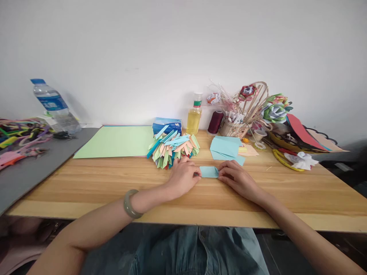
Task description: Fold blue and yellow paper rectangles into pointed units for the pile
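Both ends pinched, and I've got the blue slip (pixel 208 172) low over the table (pixel 218 208)!
My left hand (pixel 185 175) is curled, thumb and fingers closed on its left end; my right hand (pixel 236 176) grips the right. Beyond: folded strips (pixel 173 149), blue sheets (pixel 226 146), then yellow bottle (pixel 194 121) and spool (pixel 215 122) near the wall (pixel 160 57).

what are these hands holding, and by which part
The blue paper between them, by its ends: left hand on the left, right hand on the right.
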### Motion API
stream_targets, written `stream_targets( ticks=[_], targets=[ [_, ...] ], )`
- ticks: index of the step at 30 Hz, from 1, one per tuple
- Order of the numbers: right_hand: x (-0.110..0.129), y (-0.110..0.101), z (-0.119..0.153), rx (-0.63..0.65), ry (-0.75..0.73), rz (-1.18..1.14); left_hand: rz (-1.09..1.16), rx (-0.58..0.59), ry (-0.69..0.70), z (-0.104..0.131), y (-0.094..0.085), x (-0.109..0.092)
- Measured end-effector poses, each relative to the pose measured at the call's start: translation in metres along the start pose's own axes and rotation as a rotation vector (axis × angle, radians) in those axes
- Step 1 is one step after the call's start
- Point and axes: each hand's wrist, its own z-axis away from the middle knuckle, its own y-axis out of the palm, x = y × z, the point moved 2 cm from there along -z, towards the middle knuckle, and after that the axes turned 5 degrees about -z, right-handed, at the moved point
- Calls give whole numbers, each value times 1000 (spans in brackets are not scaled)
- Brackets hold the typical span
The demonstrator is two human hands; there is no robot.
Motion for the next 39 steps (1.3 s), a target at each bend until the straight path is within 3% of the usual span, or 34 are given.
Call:
stream_targets(
  ticks=[13, 27, 39],
  targets=[
    [4, 3, -6, 48, 116, 71, -2, 46, -122, -3, 6, 0],
    [4, 5, -8, 69, 136, 192, -6, 39, -226, -7, 11, -2],
    [10, 7, -12, 67, 239, 262, -49, 41, -201, -7, 11, -1]
  ],
)
